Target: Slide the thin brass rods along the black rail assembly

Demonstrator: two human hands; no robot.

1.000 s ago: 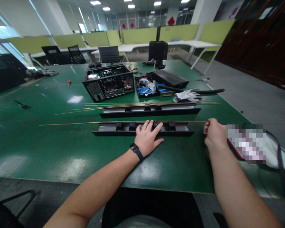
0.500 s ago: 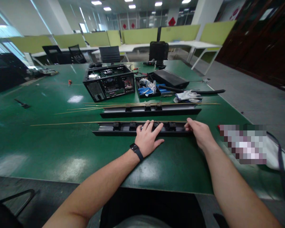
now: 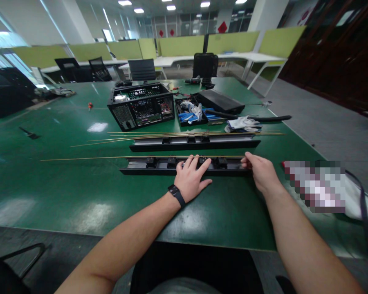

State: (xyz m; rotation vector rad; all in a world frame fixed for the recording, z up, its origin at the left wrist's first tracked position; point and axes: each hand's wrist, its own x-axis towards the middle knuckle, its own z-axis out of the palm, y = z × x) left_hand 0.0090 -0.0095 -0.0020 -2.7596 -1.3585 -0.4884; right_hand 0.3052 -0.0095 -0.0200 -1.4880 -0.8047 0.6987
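A long black rail [image 3: 147, 172] with black blocks set along its channel lies across the table before me. Spread over its middle is my left hand [image 3: 190, 179], fingers stretched out and resting on the rail and its blocks. A thin brass-coloured rod [image 3: 86, 158] runs along the rail's far edge and sticks out well past its left end. At the right end of the rail, the fingers of my right hand [image 3: 261, 170] are pinched together on the rod; its tip is hidden by them.
Behind lies a second black rail [image 3: 184, 146] with several thin rods [image 3: 110, 140] across it. Farther back are an open computer case [image 3: 141, 108], a tray with gloves [image 3: 191, 112], another glove [image 3: 243, 123] and a black panel [image 3: 219, 101]. A blurred-out packet [image 3: 314, 185] lies right.
My right hand has shifted slightly to the right, and the rod's left end has moved a little right too. My left hand stays in place on the rail.
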